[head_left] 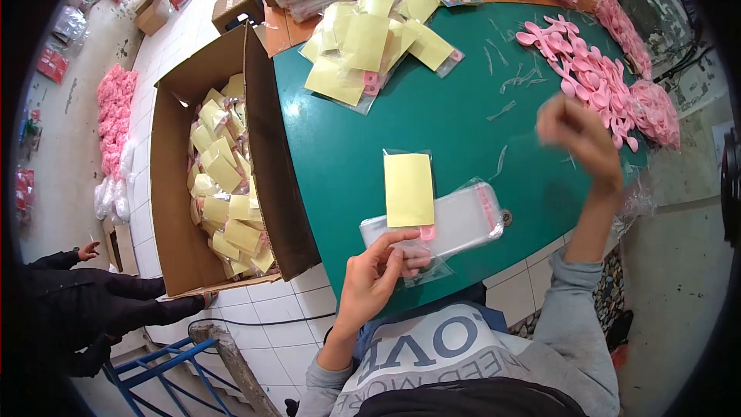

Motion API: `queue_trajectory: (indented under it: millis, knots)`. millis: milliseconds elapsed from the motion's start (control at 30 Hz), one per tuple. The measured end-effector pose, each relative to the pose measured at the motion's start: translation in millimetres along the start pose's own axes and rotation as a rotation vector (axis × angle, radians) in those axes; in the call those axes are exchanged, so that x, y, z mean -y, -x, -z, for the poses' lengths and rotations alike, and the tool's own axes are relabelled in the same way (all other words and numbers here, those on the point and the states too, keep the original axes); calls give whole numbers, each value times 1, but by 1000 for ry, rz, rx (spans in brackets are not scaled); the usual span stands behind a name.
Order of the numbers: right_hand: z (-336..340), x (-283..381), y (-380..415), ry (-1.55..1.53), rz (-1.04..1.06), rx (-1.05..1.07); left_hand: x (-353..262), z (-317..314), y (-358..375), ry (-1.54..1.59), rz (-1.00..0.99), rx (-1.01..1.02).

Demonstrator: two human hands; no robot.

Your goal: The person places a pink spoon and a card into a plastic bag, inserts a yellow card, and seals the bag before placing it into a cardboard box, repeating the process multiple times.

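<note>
My left hand (376, 272) pinches the open lower end of a clear plastic bag at the front of the green table. Inside that bag sit a yellow card (410, 189) and a pink piece (427, 232) that pokes out below the card. Under it lies a stack of clear plastic bags (468, 220) with a pink strip near one end. My right hand (577, 139) is raised over the table's right side, just in front of the heap of pink plastic spoons (590, 73). Motion smears its fingers, and I cannot tell whether they hold anything.
Packed bags with yellow cards (364, 40) are piled at the back left. A tall cardboard box (279, 177) full of similar packs stands left of the table. Thin plastic scraps (519, 79) litter the green tabletop (340, 147). Another person (85, 293) stands at the lower left.
</note>
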State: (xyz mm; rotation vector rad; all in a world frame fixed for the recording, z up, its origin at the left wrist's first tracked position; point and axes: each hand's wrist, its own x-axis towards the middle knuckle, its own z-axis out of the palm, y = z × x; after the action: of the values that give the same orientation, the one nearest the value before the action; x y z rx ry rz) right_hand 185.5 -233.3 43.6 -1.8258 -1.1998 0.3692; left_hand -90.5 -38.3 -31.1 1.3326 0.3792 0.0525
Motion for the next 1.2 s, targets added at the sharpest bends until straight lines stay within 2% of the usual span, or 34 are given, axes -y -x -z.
queue_trajectory:
  millis: [33,100,167,233,300,433,467,600,633,733,833,933,1200]
  knots:
    - [7,0,-7,491,-192,-322,1,-1,-1,35,-26,7]
    - [-2,-21,17,953,-207,-380,0,-2,1,82,-38,12]
    - [-35,17,19,891,-179,-244,-8,-6,1,115,-23,3]
    - [-86,45,24,375,90,-1,-11,-5,2,154,-4,30]
    - [-130,58,41,106,20,47,-12,-1,2,192,5,59]
    - [-149,40,57,-23,-66,-101,-19,8,11,246,81,58]
    - [-147,39,58,-58,-75,-82,-21,8,13,253,113,48]
    - [-140,40,60,-163,-70,-21,-10,3,8,-346,-66,36]
    - [-140,40,60,-184,-59,-9,-11,3,6,-462,-168,28]
    - [-142,40,65,-355,-236,-43,-8,-4,6,-457,-185,-105]
    - [-157,40,66,-712,-425,-123,-9,-11,7,-479,-180,-170]
    - [-162,41,67,-810,-527,-146,-2,-11,6,-455,-157,-228]
    - [-172,48,59,-709,-563,-318,4,-19,6,-150,-68,-388]
